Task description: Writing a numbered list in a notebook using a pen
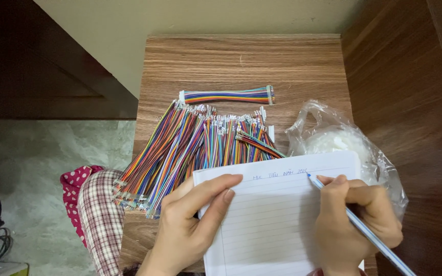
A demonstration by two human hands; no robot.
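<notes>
On the wooden table (303, 61), a lined notepad (272, 220) lies at the near edge, overlapping the big heap of multicoloured ribbon cables (190, 148) just beyond it. The left hand (190, 225) rests flat and unclenched on the pad's left edge, pinning it. The right hand (354, 220), clenched around a blue pen (369, 235), holds the pen slanted up-left, tip touching the pad's top line.

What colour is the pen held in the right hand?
Light blue, seen in the head view: the pen in the right hand.
</notes>
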